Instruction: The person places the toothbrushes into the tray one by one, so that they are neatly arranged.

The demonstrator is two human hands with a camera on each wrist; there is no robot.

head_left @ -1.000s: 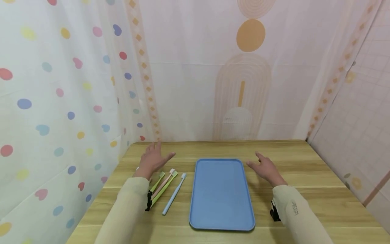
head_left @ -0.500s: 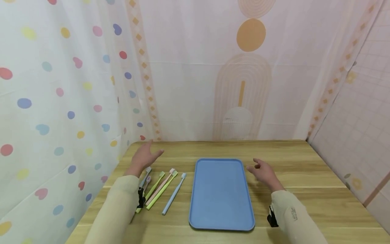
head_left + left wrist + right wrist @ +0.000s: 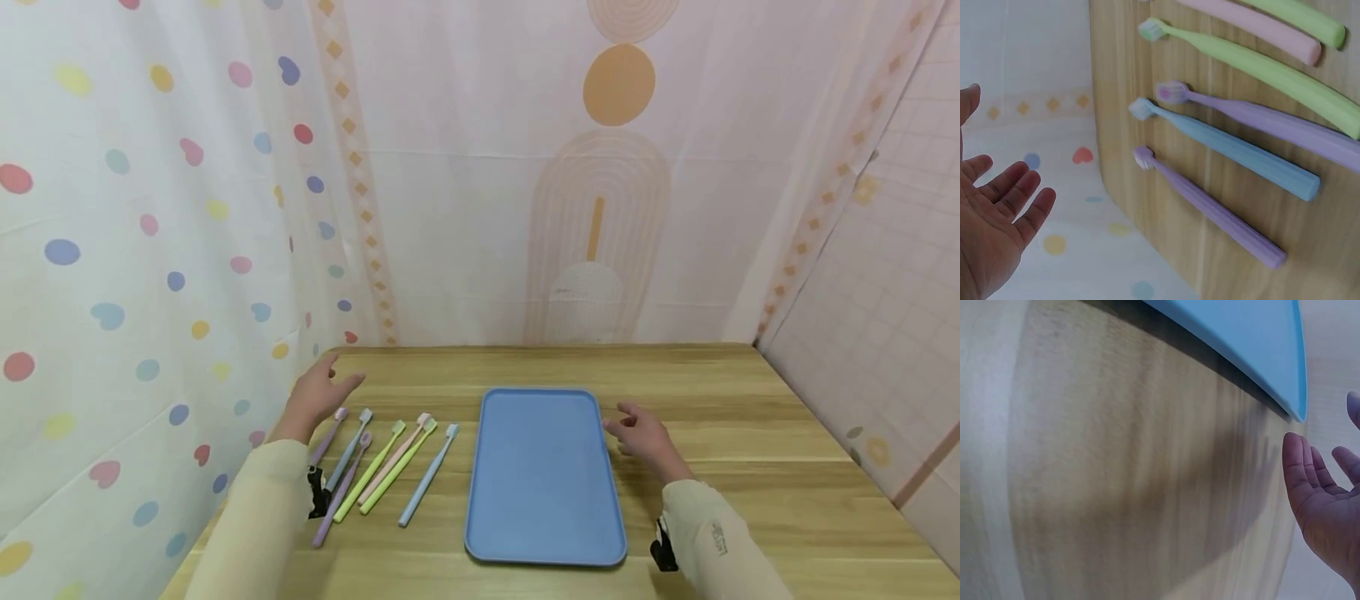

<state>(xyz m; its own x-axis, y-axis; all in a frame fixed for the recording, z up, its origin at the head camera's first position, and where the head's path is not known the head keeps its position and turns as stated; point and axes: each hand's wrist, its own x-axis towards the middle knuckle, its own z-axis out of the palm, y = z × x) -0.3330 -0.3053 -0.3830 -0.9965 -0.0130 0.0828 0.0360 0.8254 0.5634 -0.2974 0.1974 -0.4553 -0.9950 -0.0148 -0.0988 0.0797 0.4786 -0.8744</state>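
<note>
My left hand (image 3: 315,396) hovers over the table's left side with relaxed, spread fingers and nothing in it. Close by lie several toothbrushes, heads pointing away. The leftmost is a purple toothbrush (image 3: 1210,212), partly behind my wrist in the head view. Beside it are a blue toothbrush (image 3: 1235,147) and another purple toothbrush (image 3: 343,492), then a green toothbrush (image 3: 367,475), a pink toothbrush (image 3: 1254,28), a second green toothbrush (image 3: 397,468) and a second blue toothbrush (image 3: 427,479). My right hand (image 3: 647,437), empty with fingers loosely bent, is beside the right edge of a blue tray (image 3: 543,475).
The wooden table (image 3: 750,500) ends at a patterned curtain (image 3: 480,250) behind it. A dotted curtain (image 3: 150,292) hangs along the left edge, and a pale tiled-pattern sheet (image 3: 885,333) along the right.
My left hand has moved left, away from the middle toothbrushes, uncovering the purple and blue ones on the left. The right hand has shifted slightly down, toward me. Tray and toothbrushes stay put.
</note>
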